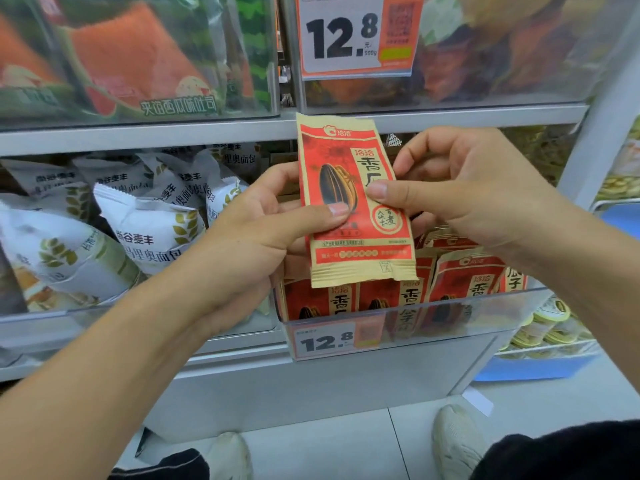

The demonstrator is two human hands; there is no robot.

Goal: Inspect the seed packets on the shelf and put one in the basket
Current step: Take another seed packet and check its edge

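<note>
Red-and-tan paper seed packet stands upright, long axis vertical, above the clear bin of matching packets. The left hand pinches its left edge, the right hand its right edge, thumbs in front. No basket shows.

The seed packet looks like matt tan paper printed red, with crimped ends. The bin below it is clear glossy plastic. The bread bags are smooth white film with a soft sheen. The shelf rail looks like grey painted metal.
</note>
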